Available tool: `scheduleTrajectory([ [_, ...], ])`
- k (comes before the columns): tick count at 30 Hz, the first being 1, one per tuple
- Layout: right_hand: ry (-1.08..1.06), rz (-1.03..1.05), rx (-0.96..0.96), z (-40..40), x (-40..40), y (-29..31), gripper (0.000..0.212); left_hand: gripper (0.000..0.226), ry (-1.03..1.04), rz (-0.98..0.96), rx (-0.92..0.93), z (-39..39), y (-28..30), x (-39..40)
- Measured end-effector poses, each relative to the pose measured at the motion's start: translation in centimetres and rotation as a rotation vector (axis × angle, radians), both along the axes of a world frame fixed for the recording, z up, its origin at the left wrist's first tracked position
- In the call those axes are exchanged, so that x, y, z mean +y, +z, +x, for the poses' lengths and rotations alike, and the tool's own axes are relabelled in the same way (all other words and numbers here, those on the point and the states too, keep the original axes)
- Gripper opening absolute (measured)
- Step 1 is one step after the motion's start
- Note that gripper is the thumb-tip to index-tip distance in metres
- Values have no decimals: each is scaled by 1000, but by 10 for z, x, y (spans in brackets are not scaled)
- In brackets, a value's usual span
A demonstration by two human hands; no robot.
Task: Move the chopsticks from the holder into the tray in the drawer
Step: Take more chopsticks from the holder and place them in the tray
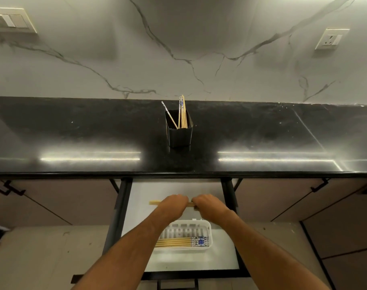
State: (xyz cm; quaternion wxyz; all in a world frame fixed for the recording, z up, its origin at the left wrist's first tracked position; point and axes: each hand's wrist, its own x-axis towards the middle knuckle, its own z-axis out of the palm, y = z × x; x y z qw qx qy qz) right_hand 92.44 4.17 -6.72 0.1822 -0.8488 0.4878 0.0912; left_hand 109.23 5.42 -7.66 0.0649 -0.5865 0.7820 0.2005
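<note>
Both hands were out over the open drawer [136, 206], side by side and almost touching, backs turned up toward the camera. The left hand [174, 204] and the right hand [207, 205] each gripped a bundle of chopsticks [155, 202] held level and crosswise above the drawer floor. The plain wooden ends stuck out to the left of the left hand, and a short stretch showed in the gap between the two hands. The fingers of both hands were curled down and closed around the bundle; the fingertips themselves were hidden under the knuckles. How many sticks were in the bundle could not be told.

Nearer the camera in the drawer lay a white slotted tray [207, 227], partly covered by the left forearm. More chopsticks [174, 242] already lay flat along its near side, their blue-and-white patterned ends pointing right. The held bundle was beyond the tray, not over it.

On the black counter [73, 132], behind the drawer and near the marbled wall [178, 38], stood a black holder [179, 130], upright. A few chopsticks [183, 114] remained in it: most stood together at the right side, and one leaned away to the left. On the wall were a switch plate [9, 20] at upper left and a socket [331, 38] at upper right.
</note>
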Motion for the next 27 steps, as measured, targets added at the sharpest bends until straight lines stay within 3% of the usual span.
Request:
scheduleTrajectory([
  [9,-11,67,55,-1,28,-64,25,17,-19,26,41,4,-51,35],
  [21,-57,-11,44,6,50,-122,33,26,126,14,0,18,-119,60],
  [27,-60,2,72,13,50,-139,37,36,96,16,-75,23,-136,53],
])
